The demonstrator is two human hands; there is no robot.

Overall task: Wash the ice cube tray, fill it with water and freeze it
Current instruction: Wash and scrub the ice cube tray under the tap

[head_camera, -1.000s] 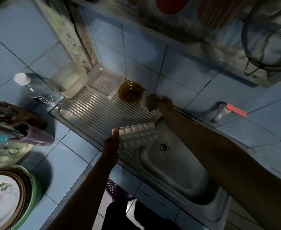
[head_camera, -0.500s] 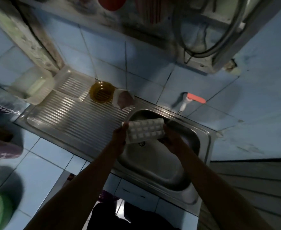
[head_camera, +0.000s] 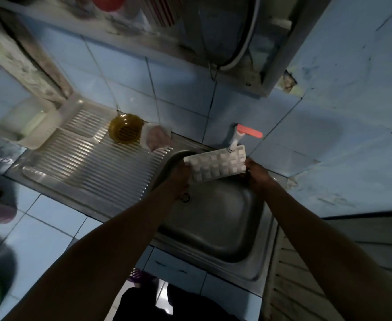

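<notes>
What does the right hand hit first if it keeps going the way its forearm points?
Probably the tap: the right hand grips the ice cube tray end, aimed up-left toward the wall. The tray's far corner already sits under the spout; depth is unclear.

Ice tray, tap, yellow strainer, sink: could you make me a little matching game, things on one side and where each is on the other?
Things:
1. tray
2. tap
3. strainer
4. sink

Places:
A. on the ribbed drainboard
B. on the tiled wall
C. held in both hands
D. under the tray

Pairs: 1-C, 2-B, 3-A, 4-D
</notes>
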